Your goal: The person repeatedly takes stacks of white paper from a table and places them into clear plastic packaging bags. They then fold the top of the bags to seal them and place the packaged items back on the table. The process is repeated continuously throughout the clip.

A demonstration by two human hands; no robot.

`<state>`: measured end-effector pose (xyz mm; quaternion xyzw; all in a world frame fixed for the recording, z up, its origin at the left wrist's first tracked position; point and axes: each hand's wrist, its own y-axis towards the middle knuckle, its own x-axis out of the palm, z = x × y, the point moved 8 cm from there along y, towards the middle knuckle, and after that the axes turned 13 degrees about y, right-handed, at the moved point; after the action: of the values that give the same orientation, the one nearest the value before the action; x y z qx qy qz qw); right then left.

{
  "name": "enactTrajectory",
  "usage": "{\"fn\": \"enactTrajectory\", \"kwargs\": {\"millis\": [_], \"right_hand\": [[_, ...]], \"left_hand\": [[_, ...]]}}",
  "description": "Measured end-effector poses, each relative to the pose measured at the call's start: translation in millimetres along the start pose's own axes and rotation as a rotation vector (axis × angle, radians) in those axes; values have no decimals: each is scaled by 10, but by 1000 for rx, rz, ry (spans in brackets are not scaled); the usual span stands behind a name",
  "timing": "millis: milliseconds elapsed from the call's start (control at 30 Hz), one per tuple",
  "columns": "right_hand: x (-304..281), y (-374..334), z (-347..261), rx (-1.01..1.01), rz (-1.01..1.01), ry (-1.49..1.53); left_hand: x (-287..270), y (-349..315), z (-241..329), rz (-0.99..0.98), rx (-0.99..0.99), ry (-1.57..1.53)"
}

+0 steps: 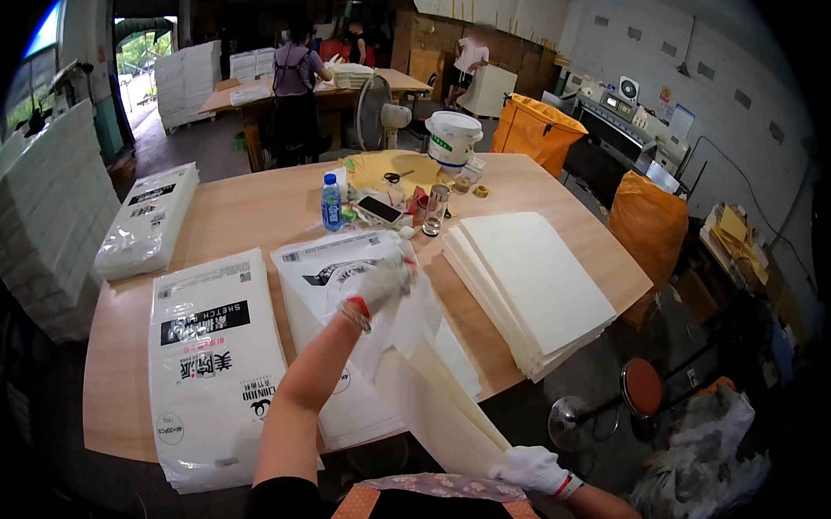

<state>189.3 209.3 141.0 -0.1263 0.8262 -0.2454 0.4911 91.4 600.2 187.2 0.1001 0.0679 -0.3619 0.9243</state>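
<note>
My right hand (pixel 533 470), in a white glove, is closed on the near end of a bent batch of cream paper sheets (pixel 439 400). The sheets' far end reaches a printed white plastic bag (pixel 297 273) that lies flat in front of me. My left hand (pixel 384 283), also gloved, is over the bag's upper part; motion smears its fingers. Left of it lies a filled, printed plastic package of paper (pixel 213 358). To the right is a fanned stack of large cream sheets (pixel 535 283).
Another package pile (pixel 149 218) lies at the table's far left. Along the far side are a water bottle (pixel 331 203), a phone (pixel 378 209), a glass jar (pixel 436 210), scissors (pixel 397 177) and a white bucket (pixel 452 139). A stool (pixel 641 387) stands right. People work behind.
</note>
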Motion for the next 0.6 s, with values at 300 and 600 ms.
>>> {"fn": "enactTrajectory", "kwargs": {"millis": [300,600], "right_hand": [[-700,976,158,-263,476,-59],[-661,514,287,11,152,31]], "left_hand": [[1029,-722,567,498,586,754],[-18,-644,292,443,4,797]]}}
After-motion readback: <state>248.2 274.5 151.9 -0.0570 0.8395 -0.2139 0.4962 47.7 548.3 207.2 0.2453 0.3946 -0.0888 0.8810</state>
